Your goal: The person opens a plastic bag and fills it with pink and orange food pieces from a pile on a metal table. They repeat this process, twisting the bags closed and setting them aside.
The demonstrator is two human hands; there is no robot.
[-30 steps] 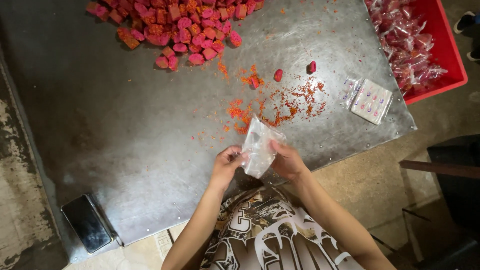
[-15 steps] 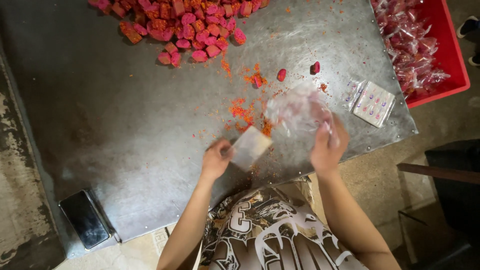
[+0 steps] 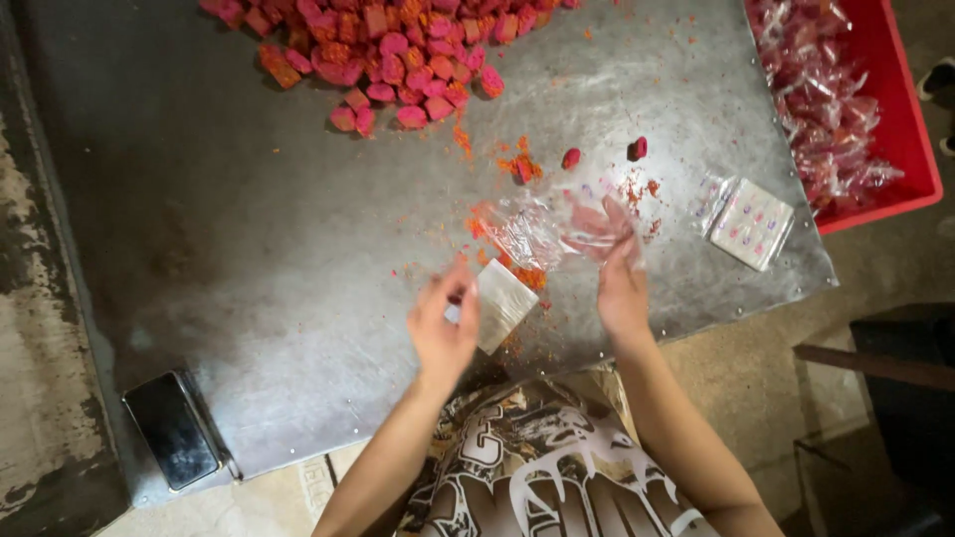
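Right hand [image 3: 622,288] has just pulled one clear bag [image 3: 557,227] away over the metal table [image 3: 249,249], while left hand [image 3: 445,328] pinches the remaining stack of bags [image 3: 502,303]

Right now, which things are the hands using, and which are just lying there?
In use:
left hand holding a small white card
right hand holding a clear plastic bag

Just lying about:
pile of pink and orange pieces
red bin of wrapped packets
stack of white cards
black phone
metal table
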